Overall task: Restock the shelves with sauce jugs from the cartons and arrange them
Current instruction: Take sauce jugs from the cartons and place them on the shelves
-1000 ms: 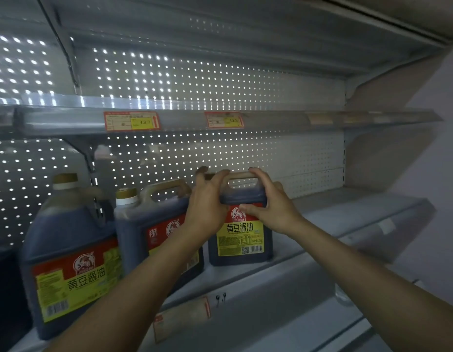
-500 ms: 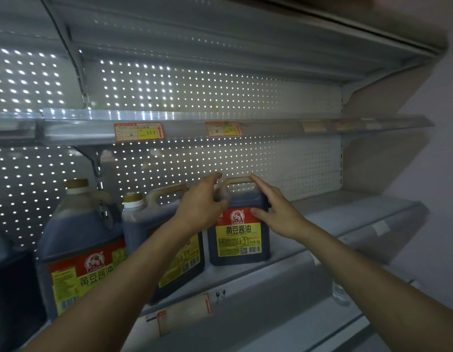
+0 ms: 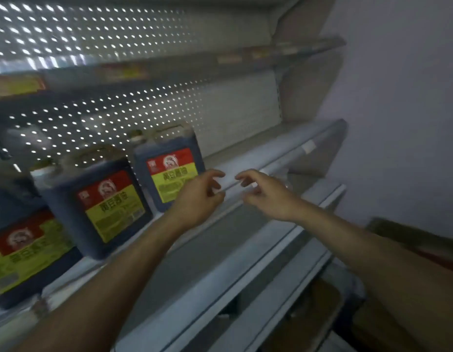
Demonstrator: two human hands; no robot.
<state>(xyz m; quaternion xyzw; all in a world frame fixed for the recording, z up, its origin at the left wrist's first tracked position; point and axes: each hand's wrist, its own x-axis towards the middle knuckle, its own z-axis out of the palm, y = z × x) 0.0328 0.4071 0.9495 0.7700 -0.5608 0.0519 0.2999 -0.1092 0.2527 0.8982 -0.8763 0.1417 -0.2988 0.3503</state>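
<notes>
My forearms reach up from the bottom of the frame, and both hands hang at centre, empty, fingers loosely curled: my left hand just in front of the lower right corner of the nearest-to-centre jug, my right hand a little to its right over the shelf lip, the two close but apart. I can't tell whether my left fingertips touch the label; the picture is blurred. Three jugs stand in a row running to the lower left, labels forward: the middle jug and the left jug nearer me. The shelf to the right is bare, so I judge the next step is another jug from the cartons, out of clear view at lower right. I should set it just beside the last one, label forward, fronts level with the row.
</notes>
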